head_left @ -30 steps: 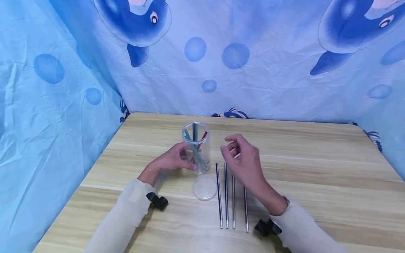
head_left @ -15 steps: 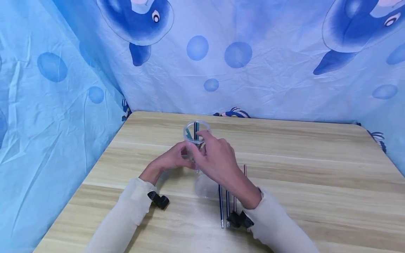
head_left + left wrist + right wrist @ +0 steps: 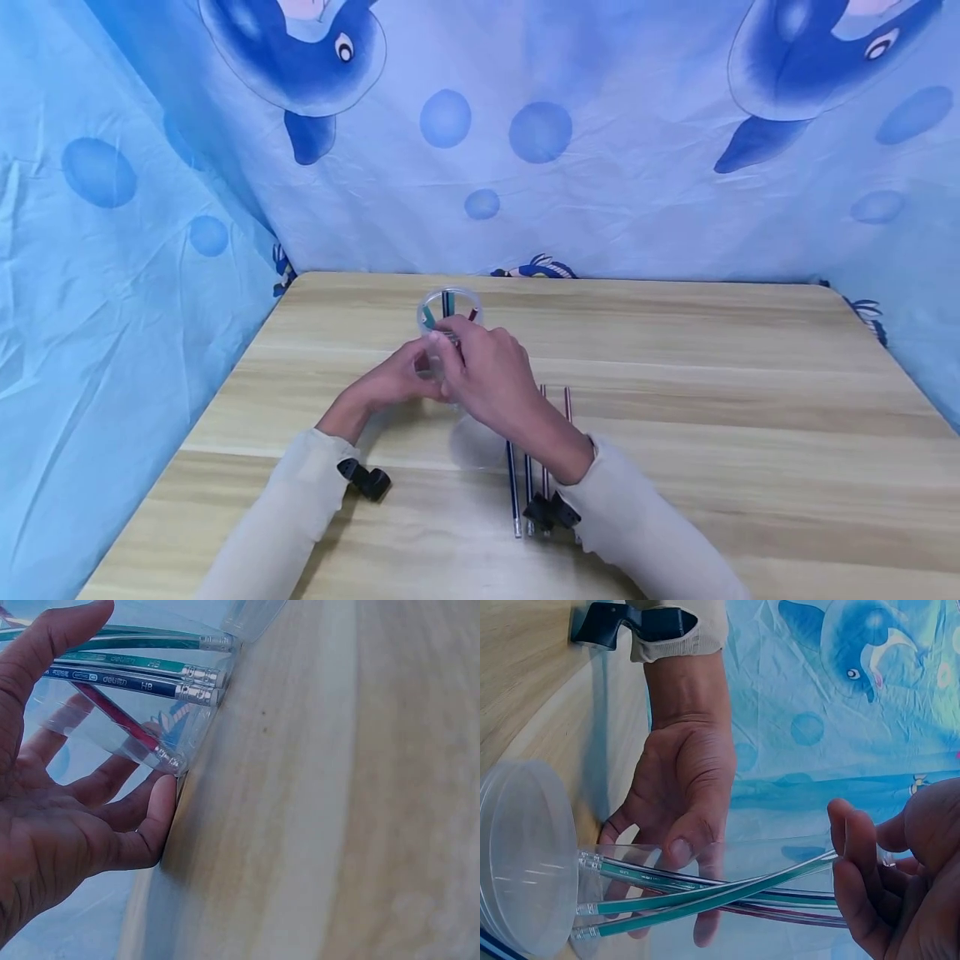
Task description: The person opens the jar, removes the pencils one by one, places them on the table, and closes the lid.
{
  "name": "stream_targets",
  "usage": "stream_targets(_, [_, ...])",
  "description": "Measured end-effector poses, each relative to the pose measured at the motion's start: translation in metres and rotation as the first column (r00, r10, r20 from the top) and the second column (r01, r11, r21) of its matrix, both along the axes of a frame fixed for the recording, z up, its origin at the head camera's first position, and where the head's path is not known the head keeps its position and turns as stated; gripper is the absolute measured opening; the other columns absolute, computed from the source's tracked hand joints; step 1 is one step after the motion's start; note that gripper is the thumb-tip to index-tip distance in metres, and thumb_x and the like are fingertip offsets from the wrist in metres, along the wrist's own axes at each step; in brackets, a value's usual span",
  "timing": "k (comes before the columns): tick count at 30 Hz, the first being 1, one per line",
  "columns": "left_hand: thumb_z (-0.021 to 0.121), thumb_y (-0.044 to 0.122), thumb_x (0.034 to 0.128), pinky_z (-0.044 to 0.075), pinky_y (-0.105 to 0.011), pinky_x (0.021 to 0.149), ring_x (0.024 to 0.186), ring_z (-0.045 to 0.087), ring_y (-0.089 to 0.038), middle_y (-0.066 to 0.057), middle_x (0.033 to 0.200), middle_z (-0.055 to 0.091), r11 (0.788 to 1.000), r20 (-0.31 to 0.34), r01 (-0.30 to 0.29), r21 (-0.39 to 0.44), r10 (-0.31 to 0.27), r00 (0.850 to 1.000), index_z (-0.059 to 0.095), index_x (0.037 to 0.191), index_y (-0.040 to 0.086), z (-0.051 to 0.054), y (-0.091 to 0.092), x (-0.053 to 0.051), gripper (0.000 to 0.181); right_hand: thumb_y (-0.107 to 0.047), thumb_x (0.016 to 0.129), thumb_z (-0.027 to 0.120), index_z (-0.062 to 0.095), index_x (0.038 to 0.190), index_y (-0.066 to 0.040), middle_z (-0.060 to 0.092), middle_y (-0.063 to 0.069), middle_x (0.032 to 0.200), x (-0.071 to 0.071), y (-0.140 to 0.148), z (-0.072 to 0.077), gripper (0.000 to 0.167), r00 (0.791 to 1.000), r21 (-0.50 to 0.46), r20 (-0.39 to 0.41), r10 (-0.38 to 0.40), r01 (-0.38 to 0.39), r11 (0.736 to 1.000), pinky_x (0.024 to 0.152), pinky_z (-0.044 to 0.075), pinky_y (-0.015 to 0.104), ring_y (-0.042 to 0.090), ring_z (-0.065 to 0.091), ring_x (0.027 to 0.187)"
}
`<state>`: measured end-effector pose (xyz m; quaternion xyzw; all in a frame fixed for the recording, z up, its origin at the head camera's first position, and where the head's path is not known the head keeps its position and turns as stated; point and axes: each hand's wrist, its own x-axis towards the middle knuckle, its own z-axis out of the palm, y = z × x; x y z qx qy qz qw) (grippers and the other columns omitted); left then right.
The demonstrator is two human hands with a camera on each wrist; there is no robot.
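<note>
A clear plastic jar [image 3: 476, 307] stands upright, holding several green, navy and red pencils. My left hand [image 3: 397, 379] grips its side low down, with thumb and fingers around the wall. In the left wrist view the eraser ends of a navy pencil [image 3: 120, 680] and a red pencil [image 3: 124, 724] rest at the jar's base. At the jar's mouth is my right hand [image 3: 491, 379], fingers bent and fingertips by the rim. A green pencil [image 3: 727, 898] slants up to those fingers in the right wrist view; whether they pinch it is hidden.
A round clear lid [image 3: 476, 443] lies in front of the jar. Navy pencils [image 3: 513, 487] and reddish pencils [image 3: 567, 404] lie side by side on the wooden table [image 3: 750, 433], partly under my right forearm. A blue dolphin-print cloth [image 3: 637, 217] hangs behind the table.
My right hand has moved left from above the loose pencils to the jar's mouth, its fingertips coming together there. My left hand keeps its grip on the jar. The head view has shifted slightly.
</note>
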<state>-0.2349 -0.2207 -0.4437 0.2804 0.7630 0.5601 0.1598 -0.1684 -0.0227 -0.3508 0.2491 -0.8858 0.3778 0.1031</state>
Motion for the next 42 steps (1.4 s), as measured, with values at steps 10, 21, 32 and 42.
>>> stream_targets(10, [0.081, 0.008, 0.0820, 0.018, -0.058, 0.114, 0.142, 0.028, -0.025, -0.001, 0.153, 0.038, 1.000, -0.015, 0.025, 0.013, -0.024, 1.000, 0.047, 0.147, 0.018, 0.005, -0.007, -0.005, 0.074, -0.027, 0.106, 0.048, 0.060, 0.129, -0.006, 0.055, -0.011, 0.053, -0.005, -0.002, 0.001, 0.033, 0.995, -0.036, 0.019, 0.100, -0.099, 0.994, 0.061, 0.046, 0.031, 0.004, 0.054, 0.050])
stream_targets(21, [0.080, 0.011, 0.0836, 0.013, -0.062, 0.114, 0.144, 0.020, -0.029, -0.006, 0.156, 0.032, 1.000, -0.026, 0.011, -0.027, -0.011, 1.000, 0.045, 0.147, 0.013, 0.008, -0.022, 0.001, 0.072, -0.018, 0.107, 0.044, 0.052, 0.128, -0.002, 0.062, -0.013, 0.058, -0.002, -0.012, 0.001, 0.027, 0.979, -0.113, 0.035, 0.203, -0.198, 0.974, 0.057, 0.045, 0.026, -0.002, 0.057, 0.051])
stream_targets(32, [0.078, 0.010, 0.0832, 0.023, -0.054, 0.107, 0.129, 0.032, -0.029, -0.005, 0.141, 0.048, 0.999, -0.025, 0.026, -0.020, -0.026, 0.999, 0.050, 0.142, 0.018, 0.003, -0.014, 0.000, 0.066, -0.014, 0.107, 0.044, 0.048, 0.124, -0.002, 0.062, -0.012, 0.057, -0.001, -0.009, -0.004, 0.022, 0.978, -0.195, 0.019, 0.206, -0.199, 0.960, 0.052, 0.046, 0.025, 0.000, 0.057, 0.048])
stream_targets(42, [0.078, 0.009, 0.0834, 0.037, -0.046, 0.100, 0.119, 0.043, -0.031, -0.007, 0.130, 0.055, 0.998, 0.016, 0.060, -0.002, -0.060, 0.998, 0.052, 0.138, 0.015, 0.001, -0.006, -0.005, 0.061, -0.014, 0.105, 0.047, 0.049, 0.122, -0.004, 0.063, -0.009, 0.056, 0.000, -0.002, -0.004, 0.020, 0.967, -0.367, 0.129, 0.218, -0.158, 0.917, 0.051, 0.051, 0.029, 0.011, 0.062, 0.047])
